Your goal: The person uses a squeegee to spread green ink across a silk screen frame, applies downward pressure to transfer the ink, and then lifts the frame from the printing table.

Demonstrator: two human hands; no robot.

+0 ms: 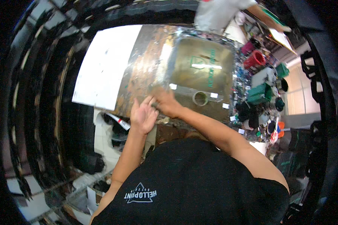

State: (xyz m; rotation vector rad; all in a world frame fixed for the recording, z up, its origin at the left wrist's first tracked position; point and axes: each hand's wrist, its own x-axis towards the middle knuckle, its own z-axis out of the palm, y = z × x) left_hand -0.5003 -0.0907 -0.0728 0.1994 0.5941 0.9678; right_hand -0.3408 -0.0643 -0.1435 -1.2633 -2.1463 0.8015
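My left hand [142, 117] is turned palm up with its fingers stretched out, just off the near edge of a stained work table [139, 80]. Nothing lies on the palm. Close by, my right hand [167, 103] reaches across to the left fingertips; motion blurs its fingers, and whether they hold anything cannot be made out. To the right of it stands a small round clear container [200, 98] with something greenish inside. Beyond that, a shiny brownish panel [191, 48] with a green printed design is set flat on the table.
A large white sheet [101, 63] covers the table's left part. Small white squares [213, 95] dot the near right side. At the right are a red container [254, 60], a green box [260, 93] and much clutter. Another person [216, 17] in a light shirt works at the far side.
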